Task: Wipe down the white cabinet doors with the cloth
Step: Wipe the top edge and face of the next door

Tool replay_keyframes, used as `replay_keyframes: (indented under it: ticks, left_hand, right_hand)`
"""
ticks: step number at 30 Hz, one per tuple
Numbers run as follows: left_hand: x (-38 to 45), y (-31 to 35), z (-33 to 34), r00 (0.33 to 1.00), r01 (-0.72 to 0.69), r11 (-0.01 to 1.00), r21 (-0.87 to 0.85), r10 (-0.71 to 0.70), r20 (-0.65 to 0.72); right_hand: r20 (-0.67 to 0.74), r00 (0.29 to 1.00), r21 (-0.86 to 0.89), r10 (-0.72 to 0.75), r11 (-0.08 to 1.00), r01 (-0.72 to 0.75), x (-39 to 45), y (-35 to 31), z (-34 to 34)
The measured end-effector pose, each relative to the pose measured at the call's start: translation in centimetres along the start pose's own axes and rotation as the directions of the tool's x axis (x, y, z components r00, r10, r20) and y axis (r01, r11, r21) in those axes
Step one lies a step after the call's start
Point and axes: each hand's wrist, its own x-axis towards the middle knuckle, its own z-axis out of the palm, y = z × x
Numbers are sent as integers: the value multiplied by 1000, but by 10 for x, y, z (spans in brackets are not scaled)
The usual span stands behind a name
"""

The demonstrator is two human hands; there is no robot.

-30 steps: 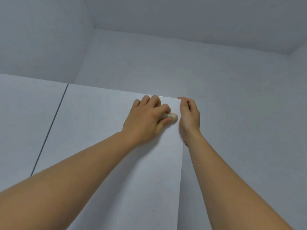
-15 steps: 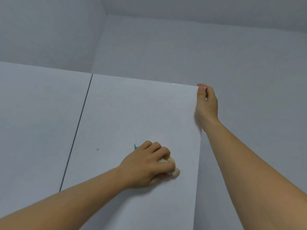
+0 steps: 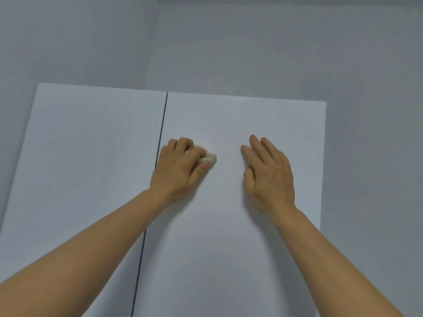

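Cream cloth (image 3: 208, 158) bunched under the clenching left hand (image 3: 180, 167) rubs the right cabinet door (image 3: 229, 248) beside the centre seam, the right hand (image 3: 270, 177) lies flat and released, bracing it, and the left door (image 3: 87, 168) looks yet to be wiped.

The left hand (image 3: 180, 172) gripped the bunched cloth (image 3: 208, 158) on the right cabinet door (image 3: 229, 248), just right of the dark seam (image 3: 163, 124). Bare door panel lay between its thumb and the right hand's (image 3: 270, 177) flat fingers (image 3: 256, 143). Beyond both sets of fingertips the panel ran unbroken to its top edge. Left of the seam, the left cabinet door (image 3: 87, 161) lay bare.
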Motion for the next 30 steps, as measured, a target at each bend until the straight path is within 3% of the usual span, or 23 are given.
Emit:
replay_keyframes:
  ticks: [4,8,10,13,15,18,21,26,30]
  left_hand:
    - [-101,-14,7,971,-218,976,-25,219,92]
    - [-97,-38,3,887,-449,893,25,442,133]
    - [-58,-51,-4,908,-416,905,93,408,91]
    - [19,-71,-20,983,-179,973,144,184,-22]
    - [52,-78,-24,994,-106,985,134,110,-27]
    - [46,-73,-17,997,-33,998,61,37,-73]
    - [-16,-55,-8,998,26,999,-39,-28,-50]
    - [-163,-30,9,987,-140,985,-97,147,72]
    - [-192,-38,12,963,-242,966,-90,250,96]
  right_hand:
    - [-17,994,95,105,990,-103,-3,-16,9]
    - [-39,989,132,145,982,-138,-5,-21,9]
    - [-35,988,133,151,980,-145,-4,-23,9]
    - [-21,986,131,163,979,-159,-5,-25,8]
    - [-14,988,118,152,982,-150,-6,-26,6]
    - [14,991,100,135,986,-136,-5,-26,2]
    - [50,989,89,140,986,-144,-5,-25,0]
    - [61,990,59,130,989,-134,-2,-25,-1]
    - [33,992,55,121,991,-123,-7,-26,5]
